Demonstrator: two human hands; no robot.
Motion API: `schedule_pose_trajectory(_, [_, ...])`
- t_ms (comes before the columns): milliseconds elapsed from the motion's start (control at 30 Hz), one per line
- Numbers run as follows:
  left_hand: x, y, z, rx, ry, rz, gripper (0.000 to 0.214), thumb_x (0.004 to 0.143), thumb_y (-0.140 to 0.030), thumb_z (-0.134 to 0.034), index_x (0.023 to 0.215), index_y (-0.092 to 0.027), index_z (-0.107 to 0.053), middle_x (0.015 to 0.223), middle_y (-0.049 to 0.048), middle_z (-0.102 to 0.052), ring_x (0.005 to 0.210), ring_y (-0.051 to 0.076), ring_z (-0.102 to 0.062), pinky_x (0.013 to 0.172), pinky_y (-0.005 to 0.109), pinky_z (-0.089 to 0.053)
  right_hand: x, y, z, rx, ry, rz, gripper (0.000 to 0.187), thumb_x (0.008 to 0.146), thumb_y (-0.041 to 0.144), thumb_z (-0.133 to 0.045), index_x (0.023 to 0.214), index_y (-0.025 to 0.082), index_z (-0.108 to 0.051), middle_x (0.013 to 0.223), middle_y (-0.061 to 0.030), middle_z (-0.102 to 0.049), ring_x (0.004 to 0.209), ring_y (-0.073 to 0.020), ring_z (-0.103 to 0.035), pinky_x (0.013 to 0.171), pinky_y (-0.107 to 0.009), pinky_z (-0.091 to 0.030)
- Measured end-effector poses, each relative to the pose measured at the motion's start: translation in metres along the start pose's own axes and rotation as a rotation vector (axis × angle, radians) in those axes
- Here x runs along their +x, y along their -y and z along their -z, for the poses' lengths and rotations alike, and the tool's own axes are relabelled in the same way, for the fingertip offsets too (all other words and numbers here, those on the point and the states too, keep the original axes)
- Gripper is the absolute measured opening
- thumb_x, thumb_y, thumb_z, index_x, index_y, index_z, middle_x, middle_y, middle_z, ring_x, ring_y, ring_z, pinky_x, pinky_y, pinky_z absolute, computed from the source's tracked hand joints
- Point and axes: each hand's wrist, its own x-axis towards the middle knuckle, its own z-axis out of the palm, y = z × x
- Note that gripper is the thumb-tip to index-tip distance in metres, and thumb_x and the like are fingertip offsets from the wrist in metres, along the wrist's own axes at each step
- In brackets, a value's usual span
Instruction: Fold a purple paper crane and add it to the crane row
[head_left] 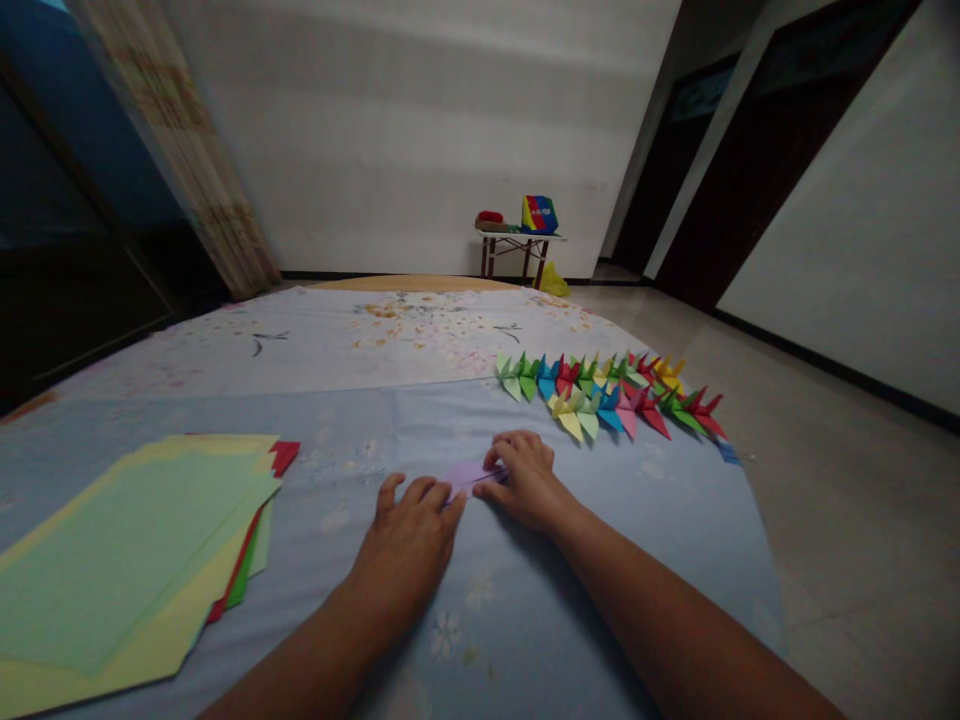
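Note:
A small folded piece of pale purple paper [466, 473] lies on the blue flowered cloth [660, 520]. My left hand [409, 540] rests flat on the paper's near left part, fingers stretched forward. My right hand [523, 478] sits at the paper's right end with its fingers curled and pinched on the fold. Most of the paper is hidden under both hands.
A stack of coloured paper sheets [127, 550], green and yellow on top, lies at the left. Rows of folded paper cranes [607, 395] in several colours sit beyond my right hand. A small table [517, 245] with bright objects stands by the far wall. Bare floor lies to the right.

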Motion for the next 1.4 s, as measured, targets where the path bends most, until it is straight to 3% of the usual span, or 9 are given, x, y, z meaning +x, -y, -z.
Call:
schedule_pose_trajectory(200, [-0.003, -0.001, 0.006, 0.006, -0.002, 0.009, 0.032, 0.089, -0.019, -0.041, 0.114, -0.026, -0.059, 0.118, 0.0059, -0.061, 0.118, 0.029, -0.045, 0.098, 0.055, -0.019, -0.002, -0.007, 0.008, 0.010, 0.050, 0.046, 0.018, 0.075, 0.030, -0.066, 0.091, 0.024, -0.059, 0.099, -0.0024, -0.058, 0.102, -0.0217, -0.041, 0.085, -0.037, -0.026])
schedule_pose_trajectory(367, [-0.007, -0.017, 0.019, 0.019, 0.034, 0.007, 0.025, 0.089, -0.027, -0.041, 0.092, -0.020, -0.065, 0.100, 0.0080, -0.064, 0.098, 0.027, -0.054, 0.086, 0.047, -0.034, -0.003, -0.006, 0.012, -0.045, 0.052, 0.136, 0.026, 0.078, 0.028, -0.062, 0.103, 0.023, -0.059, 0.096, -0.0046, -0.060, 0.097, -0.0212, -0.043, 0.083, -0.036, -0.025])
schedule_pose_trajectory(500, [-0.010, -0.021, 0.013, 0.010, 0.015, 0.004, 0.028, 0.087, -0.031, -0.043, 0.105, -0.019, -0.060, 0.096, 0.0091, -0.064, 0.088, 0.026, -0.056, 0.080, 0.043, -0.037, -0.004, 0.001, 0.018, -0.039, 0.085, 0.171, 0.027, 0.079, 0.032, -0.060, 0.104, 0.021, -0.061, 0.089, -0.0047, -0.063, 0.091, -0.0205, -0.047, 0.082, -0.036, -0.026])
schedule_pose_trajectory(733, [-0.009, -0.010, 0.001, -0.036, -0.087, 0.064, 0.034, 0.088, -0.036, -0.044, 0.113, -0.016, -0.053, 0.107, 0.0111, -0.062, 0.097, 0.025, -0.055, 0.086, 0.041, -0.036, -0.011, 0.016, 0.027, 0.136, 0.248, 0.353, 0.021, 0.081, 0.027, -0.056, 0.099, 0.024, -0.065, 0.080, 0.0006, -0.067, 0.085, -0.0164, -0.053, 0.085, -0.033, -0.030])
schedule_pose_trajectory(867, [-0.005, -0.005, 0.002, -0.063, -0.120, 0.107, 0.042, 0.088, -0.041, -0.043, 0.119, -0.013, -0.050, 0.114, 0.0139, -0.060, 0.104, 0.028, -0.054, 0.090, 0.045, -0.033, -0.007, 0.010, 0.022, 0.178, 0.128, 0.322, 0.017, 0.082, 0.021, -0.052, 0.090, 0.023, -0.067, 0.082, 0.0006, -0.066, 0.086, -0.0150, -0.052, 0.085, -0.033, -0.031])
schedule_pose_trajectory(967, [-0.002, -0.004, -0.002, -0.081, -0.148, 0.124, 0.048, 0.087, -0.046, -0.043, 0.120, -0.013, -0.050, 0.118, 0.0147, -0.059, 0.107, 0.030, -0.053, 0.092, 0.048, -0.031, -0.002, -0.001, 0.015, 0.140, -0.004, 0.251, 0.022, 0.078, 0.016, -0.056, 0.096, 0.023, -0.066, 0.096, -0.0027, -0.064, 0.097, -0.0181, -0.048, 0.085, -0.034, -0.031])
schedule_pose_trajectory(1067, [0.001, -0.001, -0.008, -0.108, -0.174, 0.136, 0.050, 0.087, -0.049, -0.041, 0.120, -0.013, -0.051, 0.118, 0.0146, -0.060, 0.108, 0.029, -0.053, 0.094, 0.049, -0.029, 0.001, -0.007, 0.007, 0.096, 0.032, 0.258, 0.039, 0.074, 0.011, -0.058, 0.110, 0.025, -0.061, 0.111, -0.0042, -0.060, 0.105, -0.0204, -0.043, 0.088, -0.037, -0.030])
schedule_pose_trajectory(1200, [0.002, 0.004, -0.015, -0.160, -0.218, 0.130, 0.042, 0.086, -0.042, -0.046, 0.117, -0.016, -0.052, 0.115, 0.0124, -0.061, 0.110, 0.027, -0.052, 0.097, 0.050, -0.025, -0.001, -0.004, 0.002, 0.093, 0.111, 0.297, 0.041, 0.075, 0.012, -0.056, 0.113, 0.027, -0.058, 0.112, -0.0039, -0.059, 0.107, -0.0205, -0.043, 0.091, -0.037, -0.028])
schedule_pose_trajectory(1400, [0.003, 0.014, -0.015, -0.233, -0.253, 0.088, 0.040, 0.077, -0.018, -0.048, 0.117, -0.019, -0.050, 0.117, 0.0090, -0.060, 0.111, 0.023, -0.050, 0.098, 0.047, -0.024, -0.005, 0.003, 0.012, 0.112, 0.154, 0.369, 0.037, 0.072, 0.007, -0.056, 0.103, 0.026, -0.063, 0.095, -0.0014, -0.062, 0.098, -0.0178, -0.049, 0.088, -0.034, -0.027])
